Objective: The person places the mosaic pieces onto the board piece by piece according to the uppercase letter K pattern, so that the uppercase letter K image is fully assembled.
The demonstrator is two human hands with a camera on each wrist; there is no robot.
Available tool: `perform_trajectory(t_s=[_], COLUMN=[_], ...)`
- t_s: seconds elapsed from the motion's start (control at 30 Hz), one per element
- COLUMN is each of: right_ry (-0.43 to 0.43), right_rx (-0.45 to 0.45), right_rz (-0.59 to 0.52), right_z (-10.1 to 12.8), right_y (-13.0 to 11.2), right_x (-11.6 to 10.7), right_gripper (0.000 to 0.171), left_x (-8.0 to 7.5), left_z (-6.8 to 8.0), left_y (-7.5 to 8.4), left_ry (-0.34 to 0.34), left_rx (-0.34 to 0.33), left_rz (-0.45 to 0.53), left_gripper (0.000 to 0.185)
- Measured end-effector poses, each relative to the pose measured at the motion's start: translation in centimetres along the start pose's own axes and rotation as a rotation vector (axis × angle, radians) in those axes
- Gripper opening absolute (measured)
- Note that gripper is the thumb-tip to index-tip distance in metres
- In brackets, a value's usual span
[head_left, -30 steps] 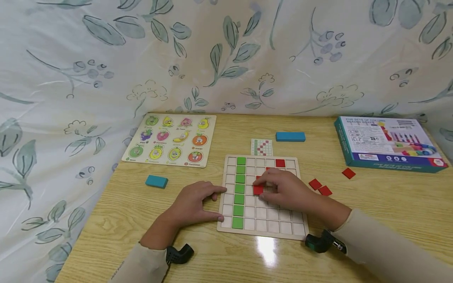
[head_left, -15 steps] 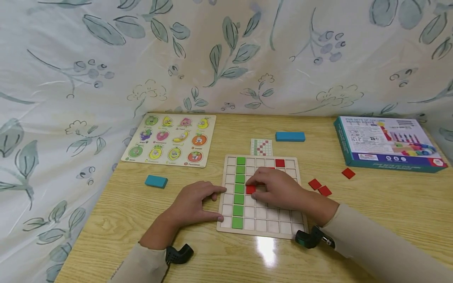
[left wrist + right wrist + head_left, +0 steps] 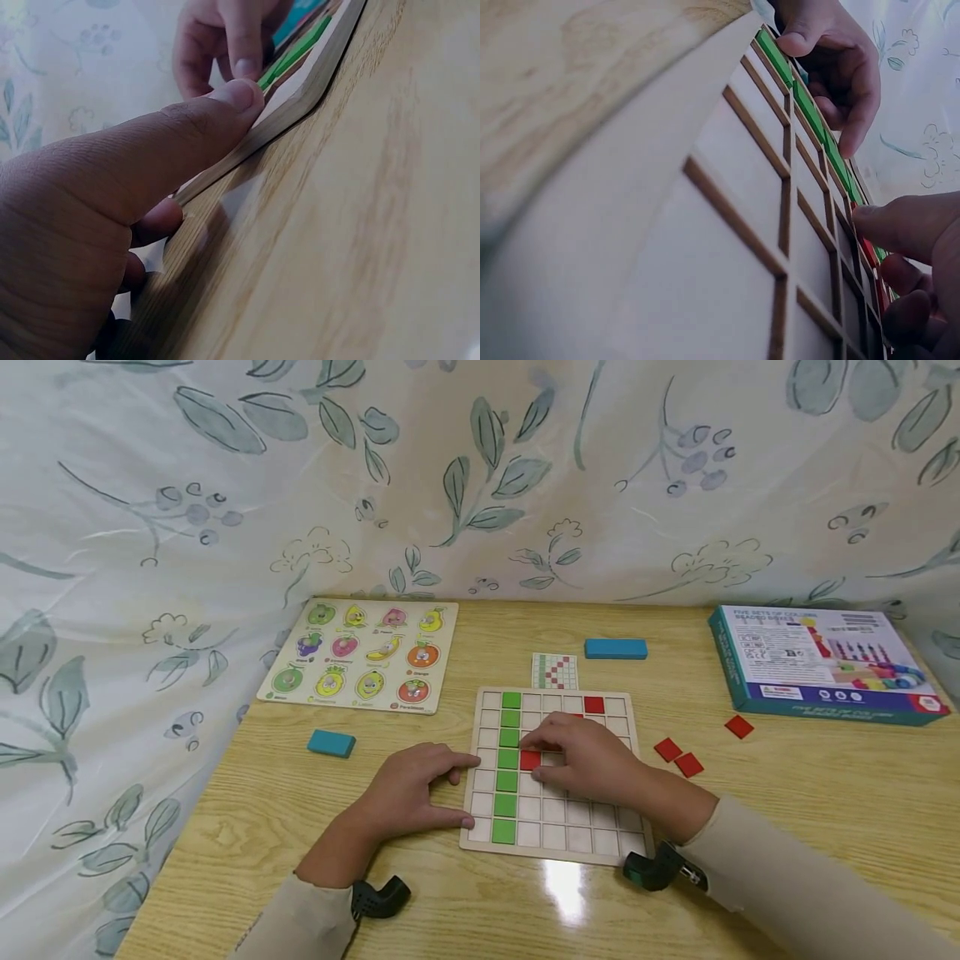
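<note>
A square wooden grid board [image 3: 555, 857] lies flat before me, with a column of green tiles [image 3: 506, 782] down its second column. My left hand [image 3: 405, 789] touches the board's left edge with index finger and thumb stretched out; in the left wrist view its thumb [image 3: 187, 124] rests along the rim. Over the middle of the grid, my right hand [image 3: 588, 760] has index finger and thumb at opposite edges of a red tile [image 3: 530, 761] beside the green column. Another red tile [image 3: 594, 704] sits in the top row. The right hand partly covers more red behind its knuckles.
A small pattern card [image 3: 555, 672] touches the board's far edge. Several loose red tiles [image 3: 667, 749] lie to the right, before a boxed toy set [image 3: 832, 664]. A fruit puzzle board [image 3: 363, 660], a blue block [image 3: 615, 649] and a shorter blue block [image 3: 331, 743] are around it.
My right hand has moved left with the red tile, by one column, to the cell beside the green tiles. During the last half second it has barely moved. The left hand stays put.
</note>
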State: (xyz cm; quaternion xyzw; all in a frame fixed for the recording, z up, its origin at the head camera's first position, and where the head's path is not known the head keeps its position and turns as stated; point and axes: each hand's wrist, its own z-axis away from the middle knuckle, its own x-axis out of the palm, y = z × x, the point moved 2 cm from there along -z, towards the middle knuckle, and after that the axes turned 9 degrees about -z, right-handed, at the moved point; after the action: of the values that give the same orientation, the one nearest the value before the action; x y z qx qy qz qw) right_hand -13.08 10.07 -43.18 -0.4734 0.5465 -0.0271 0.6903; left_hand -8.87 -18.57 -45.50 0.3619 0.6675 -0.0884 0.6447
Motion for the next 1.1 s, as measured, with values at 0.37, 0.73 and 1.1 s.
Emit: perform_trajectory(t_s=[0.37, 0.73, 1.1], right_ry=[0.078, 0.212, 0.314], right_rx=[0.066, 0.110, 0.160], right_rz=[-0.104, -0.139, -0.059], right_z=[2.5, 5.6, 9.5], right_y=[1.0, 2.3, 3.6], right_x=[-1.5, -2.4, -3.4], right_gripper=[0.037, 0.035, 0.037], left_x=[0.0, 0.0, 0.0], left_z=[0.0, 0.1, 0.0], left_y=[0.1, 0.1, 0.0], left_ry=[-0.001, 0.006, 0.013], left_rx=[0.001, 0.002, 0.007], left_rz=[-0.001, 0.000, 0.000], left_gripper=[0.070, 0.069, 0.069])
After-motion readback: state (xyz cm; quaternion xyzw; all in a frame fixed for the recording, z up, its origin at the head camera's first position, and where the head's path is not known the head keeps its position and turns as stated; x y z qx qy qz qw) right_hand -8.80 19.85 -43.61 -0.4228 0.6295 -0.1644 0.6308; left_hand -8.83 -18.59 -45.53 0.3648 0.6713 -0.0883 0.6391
